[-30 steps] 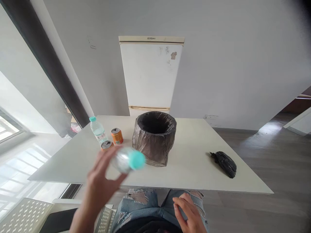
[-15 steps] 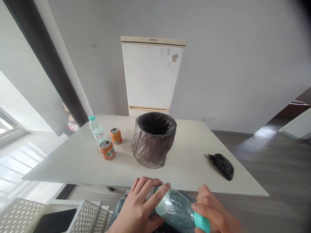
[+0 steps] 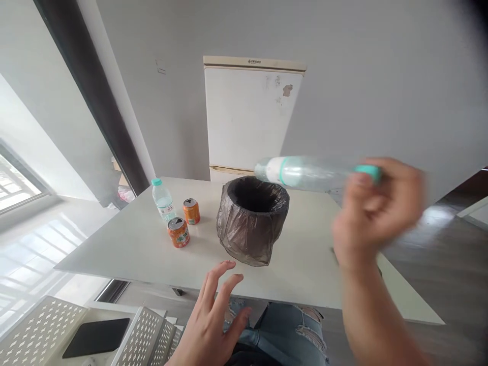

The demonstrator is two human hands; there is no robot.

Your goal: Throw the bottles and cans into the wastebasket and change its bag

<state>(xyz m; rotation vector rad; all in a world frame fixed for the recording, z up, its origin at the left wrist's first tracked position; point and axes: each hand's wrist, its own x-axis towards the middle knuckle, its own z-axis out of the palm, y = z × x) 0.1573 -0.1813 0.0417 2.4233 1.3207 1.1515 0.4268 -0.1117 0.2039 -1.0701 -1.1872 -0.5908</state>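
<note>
My right hand (image 3: 381, 208), smeared by motion, grips a clear plastic bottle (image 3: 312, 173) at its teal cap. The bottle lies level in the air, its base over the right rim of a trash bin (image 3: 247, 234) lined with a dark plastic bag. My left hand (image 3: 215, 307) is in front of the bin at the table's near edge, fingers spread, holding nothing. Left of the bin stand two orange soda cans (image 3: 178, 233) and a second clear bottle (image 3: 162, 201) with a teal cap, all upright.
A white table (image 3: 129, 244) carries the bin. The black plastic bundle at its right is almost wholly hidden behind my right arm. Behind the table stands a white refrigerator (image 3: 251, 117). At the lower left are white perforated baskets (image 3: 46, 325) and a dark flat object (image 3: 97, 337).
My right hand has lifted the bottle from the table's near edge up to the bin's rim. My left hand has let go of the bottle and opened. The view has shifted slightly.
</note>
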